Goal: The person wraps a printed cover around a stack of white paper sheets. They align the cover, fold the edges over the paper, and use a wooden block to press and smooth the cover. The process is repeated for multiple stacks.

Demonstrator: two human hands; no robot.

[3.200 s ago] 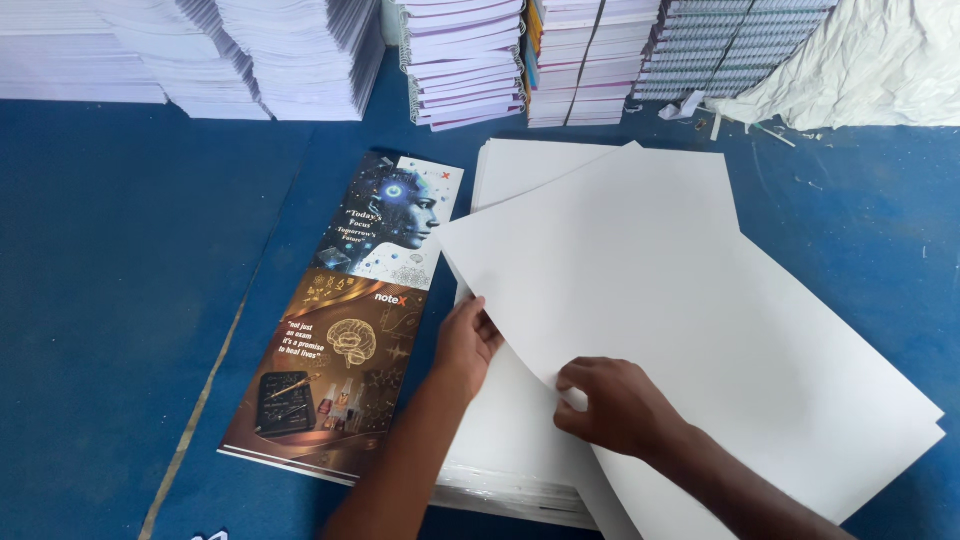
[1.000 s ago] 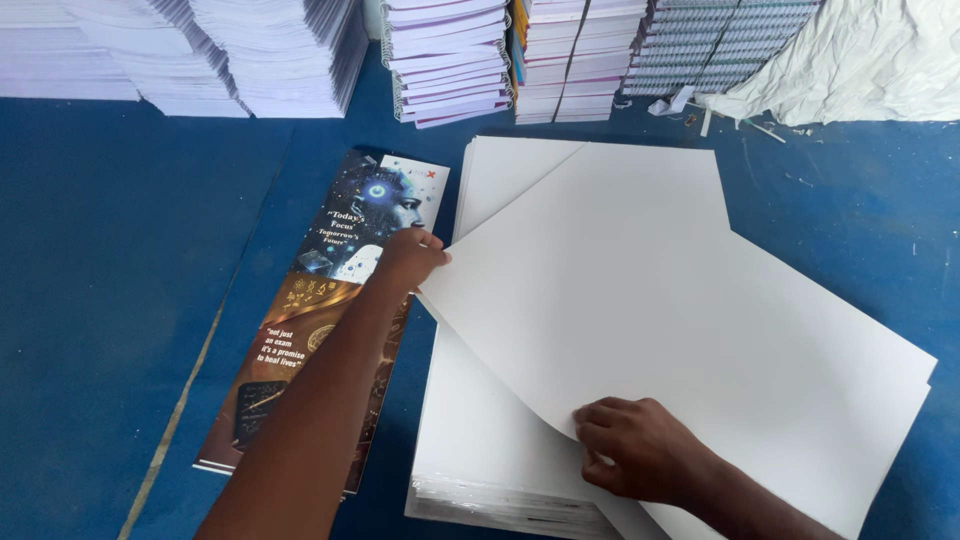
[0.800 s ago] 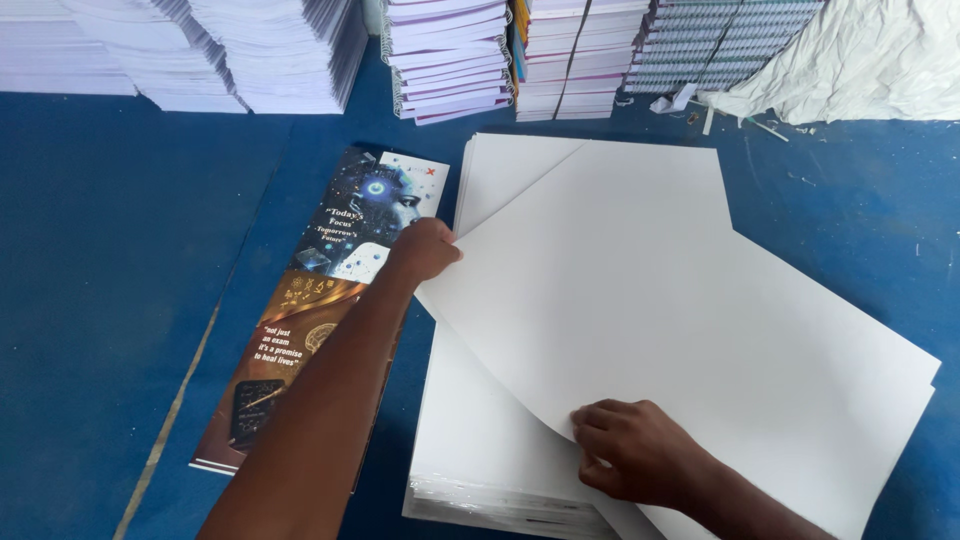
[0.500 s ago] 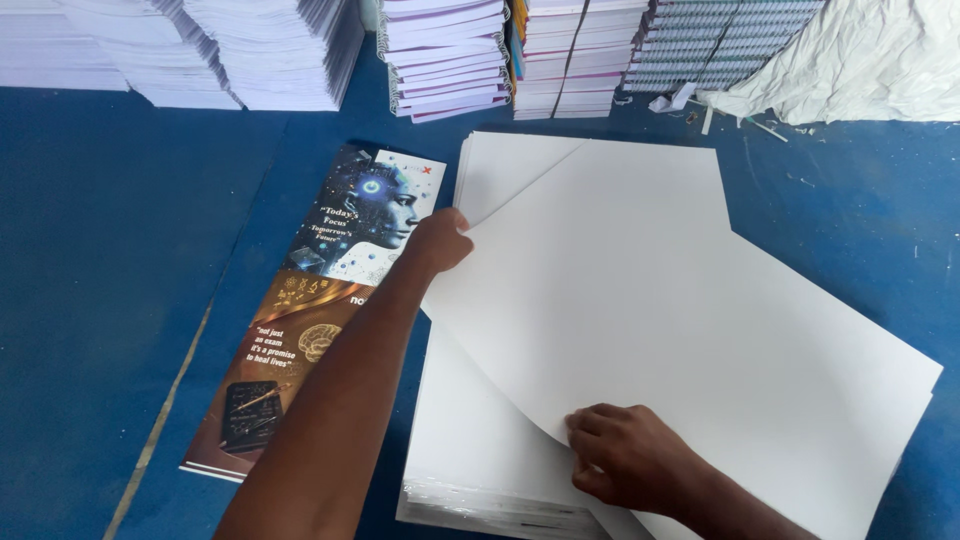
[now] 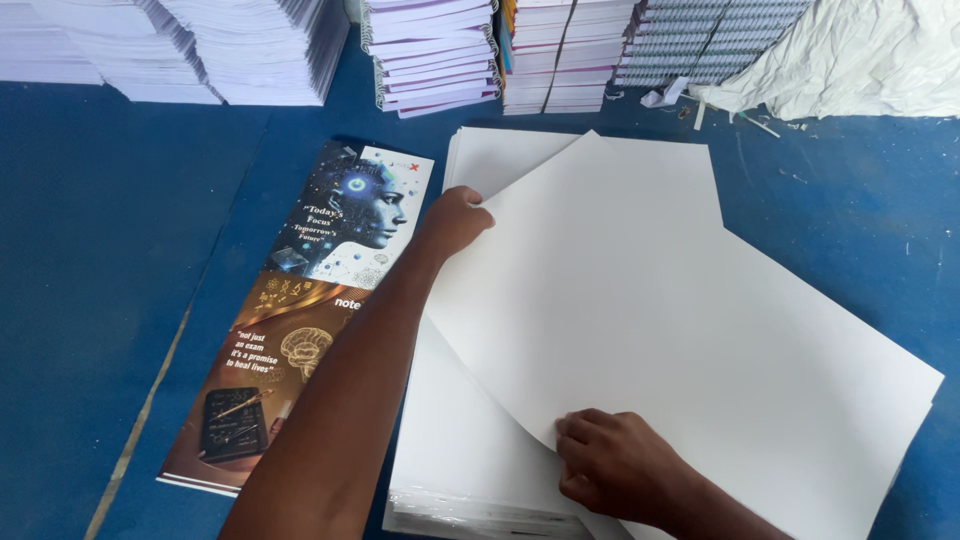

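A thick stack of large white sheets (image 5: 470,450) lies on the blue surface. On top of it a bundle of white sheets (image 5: 680,330) is turned askew, its corner hanging off to the right. My left hand (image 5: 455,220) grips that bundle's left edge, near the far end. My right hand (image 5: 615,465) pinches the bundle's near corner, fingers curled over the paper. Left of the stack lies a long printed cover strip (image 5: 300,310) with dark illustrated panels.
Along the far edge stand piles of white paper (image 5: 180,45), stacks of bound notebooks (image 5: 435,50) and spiral-bound pads (image 5: 700,40). Crumpled white wrapping (image 5: 860,60) lies at the back right. Blue surface (image 5: 90,250) stretches to the left.
My left hand has slid from beside the printed strip up and right along the bundle's left edge. The bundle has swung slightly. My right hand has stayed on the near corner.
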